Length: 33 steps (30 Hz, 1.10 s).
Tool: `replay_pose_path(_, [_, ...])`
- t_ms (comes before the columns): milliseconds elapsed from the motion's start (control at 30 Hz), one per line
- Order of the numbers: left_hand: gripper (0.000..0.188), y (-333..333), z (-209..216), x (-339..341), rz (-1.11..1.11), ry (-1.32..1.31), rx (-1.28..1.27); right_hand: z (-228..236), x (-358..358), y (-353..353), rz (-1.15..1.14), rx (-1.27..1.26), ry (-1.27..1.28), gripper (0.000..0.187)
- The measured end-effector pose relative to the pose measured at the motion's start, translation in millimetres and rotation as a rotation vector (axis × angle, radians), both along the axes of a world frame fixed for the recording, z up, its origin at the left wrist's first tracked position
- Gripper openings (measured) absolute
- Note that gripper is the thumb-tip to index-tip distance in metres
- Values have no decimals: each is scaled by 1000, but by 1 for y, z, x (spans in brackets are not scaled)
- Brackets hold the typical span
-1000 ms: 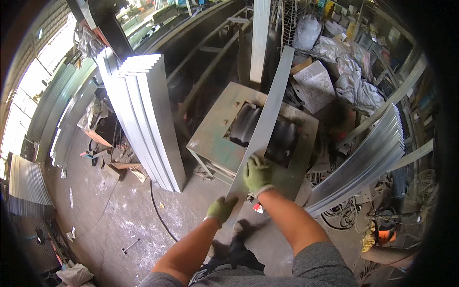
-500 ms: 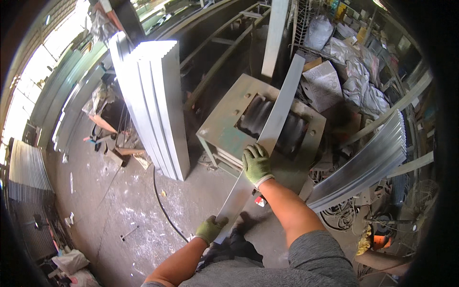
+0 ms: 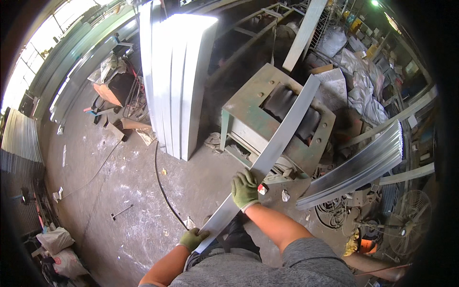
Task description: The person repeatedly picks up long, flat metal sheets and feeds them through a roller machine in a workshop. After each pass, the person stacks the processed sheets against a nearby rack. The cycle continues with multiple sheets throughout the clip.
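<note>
Both of my hands wear green work gloves and hold a long, flat metal strip [image 3: 282, 131] that slants up and away to the right. My left hand [image 3: 193, 239] is closed round the near end, close to my body. Farther along, my right hand [image 3: 245, 190] grips the strip's left edge, with its fingers bent over it. The far part of the strip passes above a green-and-grey metal machine [image 3: 248, 91] with dark ridged rollers [image 3: 281, 100] in its top opening. I cannot tell whether the strip touches the machine.
Left of the machine stands a tall bundle of shiny metal channels [image 3: 179, 86]. More nested channels [image 3: 356, 165] lean at the right, near a fan [image 3: 410, 222]. A black hose [image 3: 162, 186] crosses the floor. White sacks [image 3: 366, 88] and a cardboard box [image 3: 332, 88] lie behind the machine.
My hands have drawn the strip back toward my body, and its far end now sits lower over the machine. The view has shifted, with the machine farther right. Both hands keep their hold.
</note>
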<state>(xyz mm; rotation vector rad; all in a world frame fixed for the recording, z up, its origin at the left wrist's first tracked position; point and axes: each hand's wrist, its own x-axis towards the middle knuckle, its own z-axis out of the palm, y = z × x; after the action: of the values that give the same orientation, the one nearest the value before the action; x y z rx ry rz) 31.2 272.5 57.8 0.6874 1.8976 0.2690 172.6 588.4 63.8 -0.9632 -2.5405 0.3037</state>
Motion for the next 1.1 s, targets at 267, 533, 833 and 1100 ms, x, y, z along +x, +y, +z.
replay_pose_path(267, [77, -157, 1, -43, -53, 51, -59, 6, -26, -151, 103, -106, -104, 25])
replay_pose_path(533, [68, -229, 46, -100, 139, 166, -16, 46, -31, -155, 292, -299, 362, 40])
replay_pose_path(833, [65, -109, 49, -123, 117, 182, 390, 114, 27, -27, -244, -959, 643, 56])
replay_pose_path(1100, [70, 58, 42, -56, -74, 257, 720, 254, 9, -14, -161, -886, 1065, 60])
